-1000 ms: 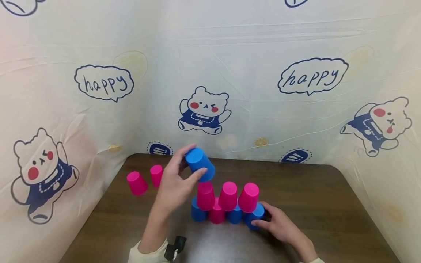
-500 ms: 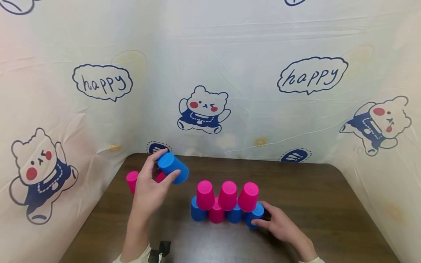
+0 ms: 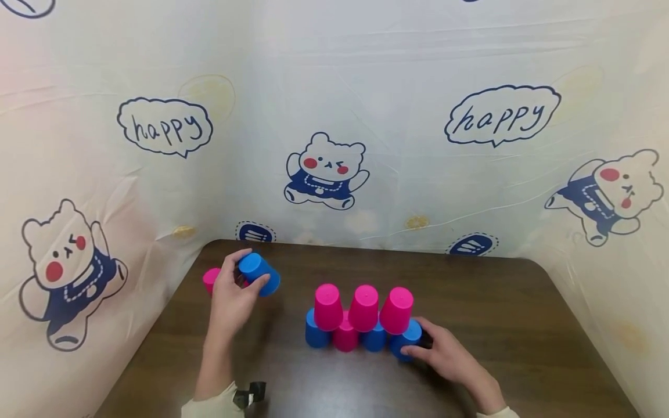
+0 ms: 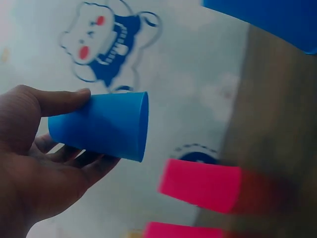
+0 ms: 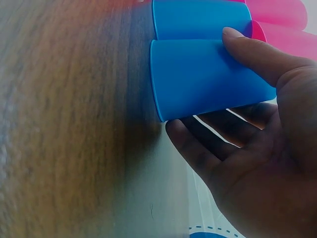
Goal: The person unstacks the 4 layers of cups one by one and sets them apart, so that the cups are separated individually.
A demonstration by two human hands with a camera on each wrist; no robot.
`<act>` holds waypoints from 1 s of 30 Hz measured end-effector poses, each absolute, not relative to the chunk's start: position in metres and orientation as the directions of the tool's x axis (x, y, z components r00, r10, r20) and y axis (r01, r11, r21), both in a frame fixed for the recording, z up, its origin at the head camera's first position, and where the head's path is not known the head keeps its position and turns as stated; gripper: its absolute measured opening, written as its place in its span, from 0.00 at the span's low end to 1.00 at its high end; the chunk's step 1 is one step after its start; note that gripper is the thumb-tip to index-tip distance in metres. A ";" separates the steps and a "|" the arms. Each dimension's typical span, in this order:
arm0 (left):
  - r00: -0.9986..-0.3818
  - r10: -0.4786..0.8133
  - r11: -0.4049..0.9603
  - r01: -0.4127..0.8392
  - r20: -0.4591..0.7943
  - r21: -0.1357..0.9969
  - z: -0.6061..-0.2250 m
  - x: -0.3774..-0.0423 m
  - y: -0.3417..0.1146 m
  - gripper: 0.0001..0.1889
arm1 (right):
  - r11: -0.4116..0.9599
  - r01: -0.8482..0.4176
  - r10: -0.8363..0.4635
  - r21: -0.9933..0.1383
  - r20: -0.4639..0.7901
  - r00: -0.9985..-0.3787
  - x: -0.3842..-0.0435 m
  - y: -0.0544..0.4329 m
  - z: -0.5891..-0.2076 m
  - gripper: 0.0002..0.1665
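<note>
In the head view my left hand (image 3: 233, 299) holds a blue cup (image 3: 260, 274) bottom up and tilted, over the table's left part. The left wrist view shows the thumb on one side of that cup (image 4: 106, 124) and the fingers along the other. My right hand (image 3: 444, 351) grips the rightmost blue cup (image 3: 405, 339) of a bottom row, thumb and fingers on opposite sides. That row also has a pink cup (image 3: 345, 334) and further blue cups (image 3: 317, 331). On top stand three upside-down pink cups (image 3: 364, 307), bridging the cups below.
A pink cup (image 3: 211, 278) stands at the table's left, partly behind my left hand; the left wrist view shows two pink cups (image 4: 203, 186) there. The brown table (image 3: 470, 290) is enclosed at the back and sides by a printed cloth (image 3: 407, 116).
My left hand has carried the blue cup leftward and lower, away from the stack toward the loose pink cups. My right hand stays on its blue cup; the stacked cups stand as before.
</note>
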State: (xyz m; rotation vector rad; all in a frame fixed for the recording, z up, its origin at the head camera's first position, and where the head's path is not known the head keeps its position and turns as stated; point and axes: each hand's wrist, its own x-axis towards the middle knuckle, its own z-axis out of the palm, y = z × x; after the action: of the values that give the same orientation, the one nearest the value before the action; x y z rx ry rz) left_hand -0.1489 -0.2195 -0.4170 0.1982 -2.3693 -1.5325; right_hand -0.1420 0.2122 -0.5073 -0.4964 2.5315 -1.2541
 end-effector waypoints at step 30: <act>-0.971 -0.239 0.460 -0.106 0.008 0.882 -0.496 -0.211 -0.216 0.34 | 0.544 -0.172 -0.431 -0.822 -0.098 -0.897 -0.143 0.212 -0.507 0.33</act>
State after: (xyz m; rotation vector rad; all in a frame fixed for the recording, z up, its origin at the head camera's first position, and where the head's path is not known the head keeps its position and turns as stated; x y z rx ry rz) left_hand -0.2114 -0.2162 -0.4955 0.3063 -2.5702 -1.5384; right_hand -0.1426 0.2120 -0.5074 -0.5012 2.4948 -1.2810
